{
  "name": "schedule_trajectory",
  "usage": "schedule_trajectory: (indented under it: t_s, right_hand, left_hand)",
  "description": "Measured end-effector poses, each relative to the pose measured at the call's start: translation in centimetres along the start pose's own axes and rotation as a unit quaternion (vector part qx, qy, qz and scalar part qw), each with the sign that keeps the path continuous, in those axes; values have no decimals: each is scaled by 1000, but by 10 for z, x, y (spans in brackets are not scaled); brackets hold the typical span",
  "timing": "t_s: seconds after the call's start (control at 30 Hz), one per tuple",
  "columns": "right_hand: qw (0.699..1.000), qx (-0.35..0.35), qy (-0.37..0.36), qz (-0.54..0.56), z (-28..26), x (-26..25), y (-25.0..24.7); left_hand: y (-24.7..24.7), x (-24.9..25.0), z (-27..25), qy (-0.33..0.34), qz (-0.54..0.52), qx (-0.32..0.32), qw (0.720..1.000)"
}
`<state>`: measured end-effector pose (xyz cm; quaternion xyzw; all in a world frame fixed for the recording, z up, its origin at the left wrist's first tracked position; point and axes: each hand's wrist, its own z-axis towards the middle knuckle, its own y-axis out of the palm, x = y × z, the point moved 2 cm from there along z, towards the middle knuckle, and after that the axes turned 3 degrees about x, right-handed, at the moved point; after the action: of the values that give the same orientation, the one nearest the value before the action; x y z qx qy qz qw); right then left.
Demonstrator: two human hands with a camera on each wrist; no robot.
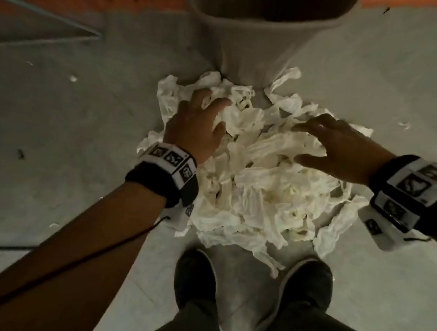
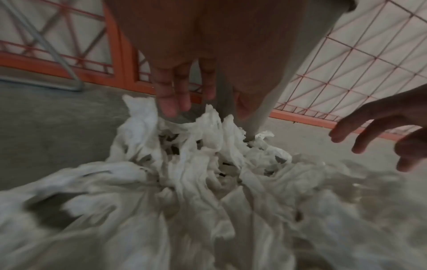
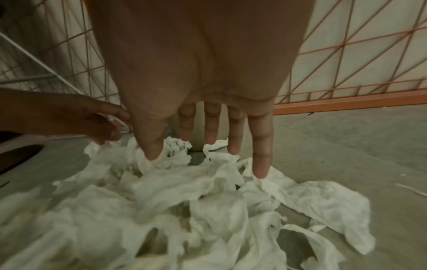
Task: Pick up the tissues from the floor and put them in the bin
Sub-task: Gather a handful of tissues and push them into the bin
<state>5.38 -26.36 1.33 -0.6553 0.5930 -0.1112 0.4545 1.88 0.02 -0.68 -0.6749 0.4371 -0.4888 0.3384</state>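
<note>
A big heap of crumpled white tissues [image 1: 252,184] lies on the concrete floor, right against the foot of a grey bin [image 1: 260,34]. My left hand [image 1: 206,111] rests on the heap's far left part; in the left wrist view its fingers [image 2: 171,95] are nearly straight, tips just over the tissues [image 2: 184,164]. My right hand [image 1: 328,140] is spread over the heap's right side. Its fingertips [image 3: 261,169] press into the tissues [image 3: 184,191]. Neither hand grips anything. The bin [image 3: 198,131] shows between the right fingers.
My two dark shoes [image 1: 194,276] [image 1: 307,281] stand just behind the heap. An orange rack with wire mesh [image 2: 346,76] runs behind the bin. A grey metal frame [image 1: 41,28] lies at the left. Small tissue scraps [image 1: 73,78] dot the floor.
</note>
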Motion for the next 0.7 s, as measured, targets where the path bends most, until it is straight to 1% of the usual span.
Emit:
schedule_trajectory:
  t_s: [0.07,0.13,0.17,0.2,0.23,0.37,0.4,0.47,0.57,0.63,0.7]
  right_hand:
    - [999,-29,6,-32,10,4,12]
    - [997,-53,-8,-63,16,8,32]
    - [997,-47,-14,-66,20,10,40]
    - [997,-33,-17,-62,22,11,44]
    - [998,-5,-24,-51,25,14,46]
    - [994,95,-48,14,32,20,45]
    - [991,126,-40,35,31,21,41]
    - [983,163,20,84,26,24,31]
    - [961,165,123,183,13,30,15]
    - [948,174,154,216,5,35,7]
    - [937,210,158,231,-1,41,3]
  left_hand:
    - [15,-1,16,-6,35,0,999]
    - [31,-6,27,2,66,-17,998]
    - [38,-9,31,10,70,-23,997]
    - [42,-13,34,20,63,-24,997]
    - [43,-17,36,32,48,-11,998]
    - [34,-20,34,52,-62,72,994]
    - [27,-19,32,56,-77,88,992]
    - [12,-16,29,64,-75,142,985]
    - [-10,-4,23,59,-90,227,968]
    - [-20,7,20,33,-101,248,963]
    - [-25,19,20,30,-96,241,965]
